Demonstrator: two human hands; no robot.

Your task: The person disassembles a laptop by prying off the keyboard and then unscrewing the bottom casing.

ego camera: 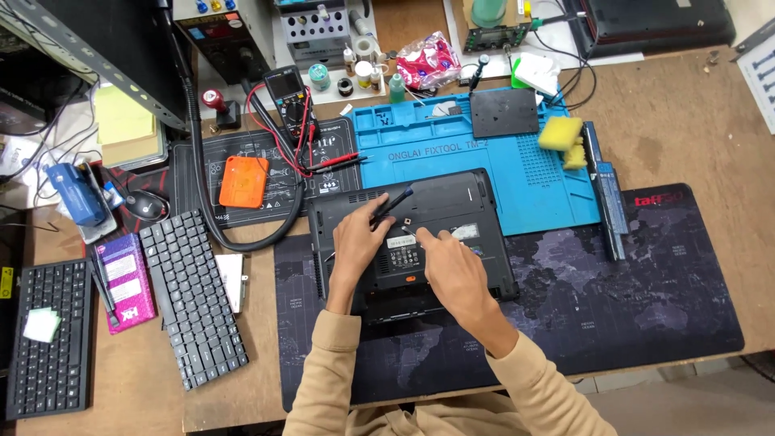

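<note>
An upturned laptop (412,242) lies on the counter (686,121), just below the blue repair mat (500,161). Left hand (355,242) fingers grip a dark screwdriver (391,203); right hand (452,270) fingers pinch narrowly over the laptop's open bay. Stiff yet probably fragile inside, the laptop is best held by its edges.

Electronics repair workshop, cluttered desk (694,121), blue silicone repair mat (517,178), multimeter (288,93) with probe leads, loose keyboards (192,295), opened laptop (452,202), bench power supply (222,32)
</note>
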